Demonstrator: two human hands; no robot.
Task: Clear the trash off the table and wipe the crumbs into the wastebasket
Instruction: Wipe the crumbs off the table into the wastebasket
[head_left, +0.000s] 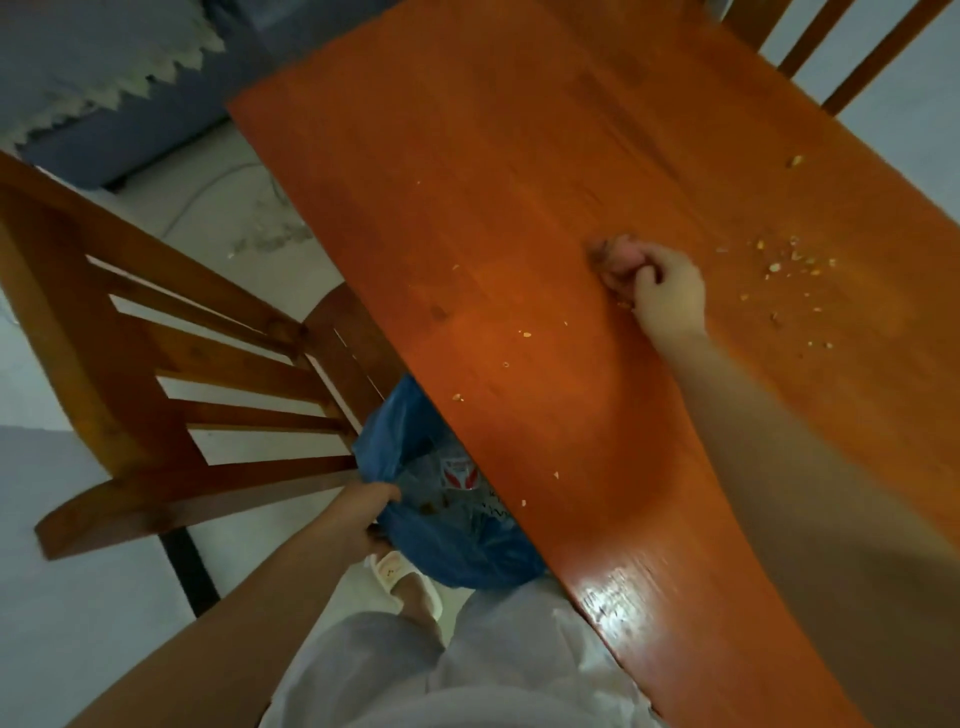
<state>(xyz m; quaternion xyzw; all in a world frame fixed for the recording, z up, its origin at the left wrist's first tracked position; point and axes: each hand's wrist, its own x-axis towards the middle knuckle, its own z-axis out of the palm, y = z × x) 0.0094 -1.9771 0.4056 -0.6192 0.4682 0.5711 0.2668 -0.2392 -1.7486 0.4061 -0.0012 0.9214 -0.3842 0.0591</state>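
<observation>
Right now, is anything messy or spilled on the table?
Yes. Pale yellow crumbs are scattered over the orange wooden table, thickest beside the right hand, which grips a pinkish wad. A few strays lie nearer the blue-bagged wastebasket.

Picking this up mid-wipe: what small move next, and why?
Probably drag the cloth under the right hand toward the table edge above the wastebasket, which the left hand holds open; loose crumbs lie along that path.

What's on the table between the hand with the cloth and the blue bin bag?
In the head view, only scattered crumbs on bare table lie between the right hand and the blue bag.
</observation>
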